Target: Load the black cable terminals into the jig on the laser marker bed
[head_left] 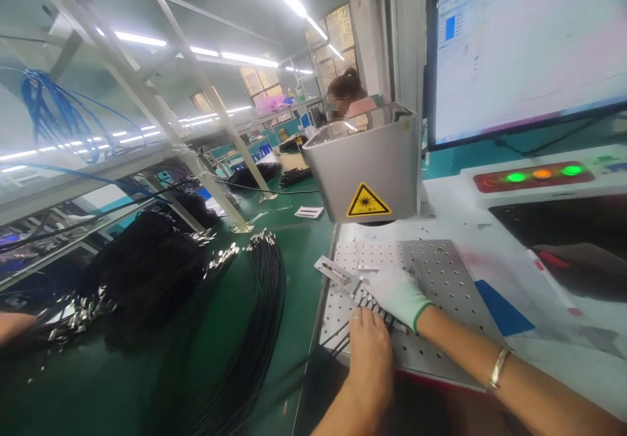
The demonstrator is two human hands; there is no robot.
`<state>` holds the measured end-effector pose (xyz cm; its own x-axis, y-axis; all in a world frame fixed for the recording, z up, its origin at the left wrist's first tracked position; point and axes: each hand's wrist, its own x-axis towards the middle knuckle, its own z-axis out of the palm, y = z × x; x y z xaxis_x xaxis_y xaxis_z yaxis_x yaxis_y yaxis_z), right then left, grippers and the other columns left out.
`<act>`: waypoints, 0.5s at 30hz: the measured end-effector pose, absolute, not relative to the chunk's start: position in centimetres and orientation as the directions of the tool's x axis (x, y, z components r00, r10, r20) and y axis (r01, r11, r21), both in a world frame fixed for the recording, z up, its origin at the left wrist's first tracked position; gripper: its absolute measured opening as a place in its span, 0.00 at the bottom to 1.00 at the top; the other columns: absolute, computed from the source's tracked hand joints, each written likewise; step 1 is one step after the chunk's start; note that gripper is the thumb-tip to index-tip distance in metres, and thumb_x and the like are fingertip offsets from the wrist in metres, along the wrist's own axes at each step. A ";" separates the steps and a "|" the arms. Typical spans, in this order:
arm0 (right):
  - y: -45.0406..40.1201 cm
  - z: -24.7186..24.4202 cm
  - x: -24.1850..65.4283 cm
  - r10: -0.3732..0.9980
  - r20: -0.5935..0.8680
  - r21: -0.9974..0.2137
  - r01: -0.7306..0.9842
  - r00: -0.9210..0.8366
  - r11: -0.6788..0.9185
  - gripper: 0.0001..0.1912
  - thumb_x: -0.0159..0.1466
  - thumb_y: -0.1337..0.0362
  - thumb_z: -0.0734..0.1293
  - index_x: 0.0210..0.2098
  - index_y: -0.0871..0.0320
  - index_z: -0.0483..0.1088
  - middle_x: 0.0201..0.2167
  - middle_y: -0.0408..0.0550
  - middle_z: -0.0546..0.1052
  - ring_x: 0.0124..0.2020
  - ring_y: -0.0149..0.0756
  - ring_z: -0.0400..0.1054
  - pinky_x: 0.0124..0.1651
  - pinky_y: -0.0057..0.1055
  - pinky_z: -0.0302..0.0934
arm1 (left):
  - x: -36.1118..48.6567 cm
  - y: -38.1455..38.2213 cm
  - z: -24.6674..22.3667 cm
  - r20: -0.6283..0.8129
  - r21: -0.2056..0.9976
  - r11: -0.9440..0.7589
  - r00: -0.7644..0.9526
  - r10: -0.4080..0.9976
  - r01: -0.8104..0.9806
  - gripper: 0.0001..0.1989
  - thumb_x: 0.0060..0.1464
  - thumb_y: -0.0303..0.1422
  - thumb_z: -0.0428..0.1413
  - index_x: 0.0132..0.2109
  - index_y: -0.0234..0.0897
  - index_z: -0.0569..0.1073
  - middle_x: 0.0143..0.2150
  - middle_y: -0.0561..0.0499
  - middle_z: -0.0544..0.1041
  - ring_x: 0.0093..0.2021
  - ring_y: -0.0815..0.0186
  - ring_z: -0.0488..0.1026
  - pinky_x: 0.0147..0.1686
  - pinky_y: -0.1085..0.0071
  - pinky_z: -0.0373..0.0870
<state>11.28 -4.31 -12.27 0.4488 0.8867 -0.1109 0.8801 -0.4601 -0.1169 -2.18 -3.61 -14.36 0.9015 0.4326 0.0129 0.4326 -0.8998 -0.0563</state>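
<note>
A metal fixture (337, 275) lies aslant on the perforated metal plate (443, 269), with several metal cable ends (368, 300) side by side in it. My left hand (369, 348), bare, is closed at the near side of the fixture, its fingertips on the black cables (337, 342) that trail off to the left. My right hand (398, 295) wears a white glove with a green cuff. It is bent over the fixture and cable ends from the right, closed on the fixture; its fingertips are partly hidden.
Above the plate hangs a grey laser head (365, 175) with a yellow warning sign. A bundle of black cables (267, 292) and a larger pile (147, 273) lie on the green table. A monitor (529, 57) stands at right. Another person (350, 93) sits beyond; an arm (14, 327) shows at far left.
</note>
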 end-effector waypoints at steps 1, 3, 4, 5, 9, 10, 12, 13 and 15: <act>-4.3 -12.2 11.2 0.886 -0.108 -0.118 0.879 0.451 -0.461 0.14 0.71 0.62 0.58 0.42 0.63 0.73 0.39 0.54 0.77 0.42 0.39 0.73 0.46 0.40 0.67 | -2.2 -3.7 -14.5 0.013 -0.051 -0.899 0.901 0.434 0.434 0.17 0.55 0.19 0.43 0.47 0.26 0.72 0.43 0.37 0.73 0.48 0.52 0.69 0.49 0.57 0.65; -4.4 -11.7 10.9 0.884 -0.100 -0.121 0.876 0.458 -0.467 0.13 0.70 0.62 0.60 0.41 0.62 0.74 0.39 0.52 0.78 0.41 0.37 0.73 0.47 0.38 0.67 | -2.3 -3.6 -14.7 -0.002 -0.026 -0.899 0.899 0.438 0.437 0.17 0.56 0.20 0.43 0.47 0.27 0.72 0.43 0.38 0.74 0.48 0.53 0.69 0.48 0.58 0.65; -4.4 -11.5 10.8 0.881 -0.094 -0.122 0.872 0.465 -0.473 0.12 0.69 0.62 0.61 0.40 0.61 0.74 0.39 0.51 0.78 0.41 0.36 0.73 0.47 0.38 0.67 | -2.3 -3.3 -14.5 -0.004 -0.006 -0.896 0.896 0.444 0.444 0.16 0.57 0.21 0.44 0.47 0.28 0.72 0.43 0.38 0.74 0.48 0.53 0.69 0.47 0.59 0.66; -4.4 -11.3 10.6 0.876 -0.089 -0.123 0.868 0.473 -0.481 0.11 0.69 0.62 0.62 0.39 0.61 0.74 0.38 0.50 0.78 0.40 0.36 0.73 0.46 0.38 0.67 | -2.3 -2.9 -14.2 0.007 0.016 -0.892 0.892 0.452 0.452 0.15 0.57 0.21 0.45 0.46 0.29 0.73 0.44 0.39 0.74 0.47 0.54 0.69 0.46 0.60 0.66; -4.1 -11.2 10.5 0.862 -0.079 -0.143 0.850 0.501 -0.508 0.12 0.68 0.62 0.63 0.38 0.63 0.75 0.36 0.53 0.79 0.38 0.39 0.74 0.43 0.38 0.67 | -2.8 -0.2 -10.6 0.188 0.075 -0.834 0.814 0.550 0.546 0.12 0.58 0.24 0.45 0.41 0.33 0.73 0.44 0.41 0.73 0.46 0.55 0.69 0.44 0.60 0.66; -4.1 -11.4 10.6 0.860 -0.078 -0.150 0.847 0.504 -0.510 0.13 0.68 0.62 0.62 0.37 0.63 0.76 0.36 0.55 0.79 0.38 0.41 0.74 0.42 0.39 0.67 | -3.0 0.8 -9.5 0.231 0.083 -0.804 0.773 0.590 0.589 0.13 0.59 0.24 0.44 0.42 0.33 0.73 0.44 0.41 0.73 0.46 0.55 0.69 0.45 0.60 0.65; -4.1 -11.8 10.7 0.857 -0.074 -0.162 0.842 0.509 -0.514 0.15 0.68 0.63 0.60 0.37 0.63 0.76 0.36 0.58 0.78 0.39 0.45 0.74 0.41 0.40 0.66 | -3.3 2.9 -7.7 0.270 0.107 -0.733 0.690 0.672 0.672 0.15 0.61 0.25 0.42 0.47 0.33 0.71 0.47 0.41 0.72 0.48 0.56 0.68 0.47 0.61 0.64; -4.2 -11.9 10.7 0.855 -0.072 -0.168 0.839 0.513 -0.517 0.15 0.68 0.63 0.59 0.38 0.63 0.77 0.37 0.59 0.78 0.39 0.47 0.74 0.40 0.40 0.66 | -3.3 4.0 -7.2 0.267 0.123 -0.702 0.658 0.704 0.702 0.15 0.61 0.25 0.41 0.49 0.32 0.70 0.48 0.41 0.71 0.50 0.56 0.67 0.48 0.62 0.63; -4.4 -12.1 10.9 0.850 -0.063 -0.185 0.831 0.522 -0.524 0.16 0.67 0.62 0.58 0.39 0.62 0.77 0.37 0.60 0.78 0.39 0.49 0.74 0.40 0.40 0.64 | -3.1 6.1 -6.9 0.221 0.158 -0.662 0.627 0.747 0.733 0.16 0.61 0.26 0.42 0.52 0.31 0.67 0.50 0.39 0.71 0.53 0.56 0.67 0.50 0.63 0.62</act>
<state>10.87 -4.39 -12.07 0.5223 0.8504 -0.0632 0.8312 -0.5243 -0.1848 -3.14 6.06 -6.90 0.6273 0.7467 0.2212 0.7325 -0.6622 0.1579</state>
